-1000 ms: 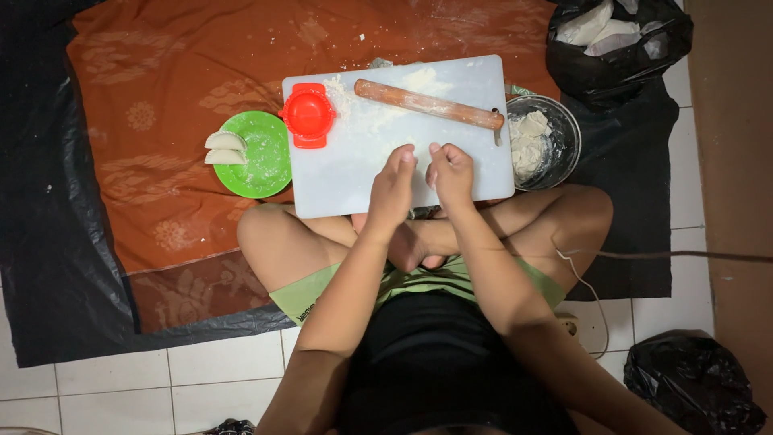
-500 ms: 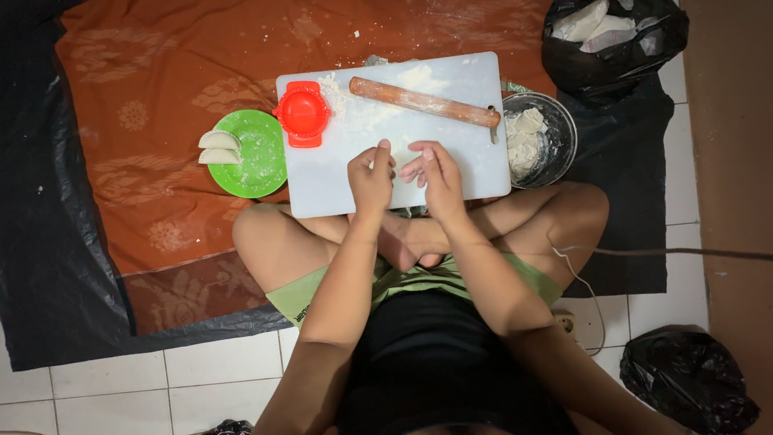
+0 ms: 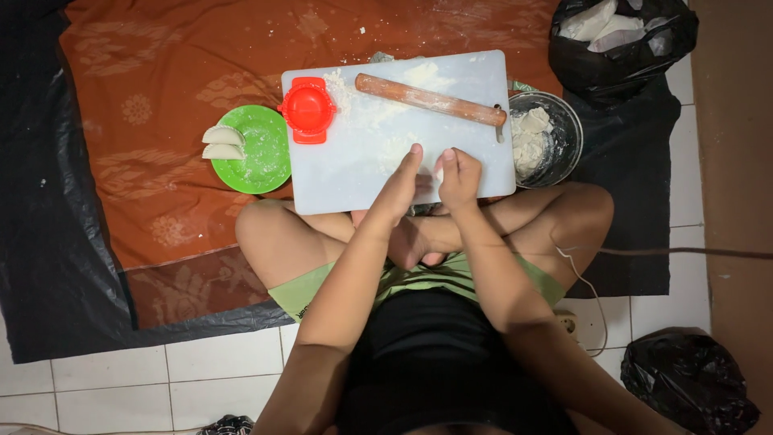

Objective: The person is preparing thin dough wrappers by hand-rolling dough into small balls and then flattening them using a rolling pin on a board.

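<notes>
I sit cross-legged on the floor before a white cutting board (image 3: 338, 173) dusted with flour. My left hand (image 3: 400, 188) and my right hand (image 3: 459, 176) meet over the board's near edge, pinching a small pale piece of dough (image 3: 436, 169) between them. A wooden rolling pin (image 3: 431, 100) lies across the far side of the board. A red dumpling press (image 3: 307, 109) rests on the board's left corner. A metal bowl (image 3: 564, 121) with dough pieces stands to the right of the board.
A green plate (image 3: 262, 153) with two folded dumplings (image 3: 221, 142) lies left of the board on an orange patterned cloth (image 3: 153, 97). Black plastic sheeting (image 3: 48, 242) lies under the cloth. A black bag (image 3: 620, 40) with white packets stands at the far right, another black bag (image 3: 684, 379) near right.
Both hands drew back toward me, then moved forward again over the board's near edge, fingers working the dough. The view shifted slightly.
</notes>
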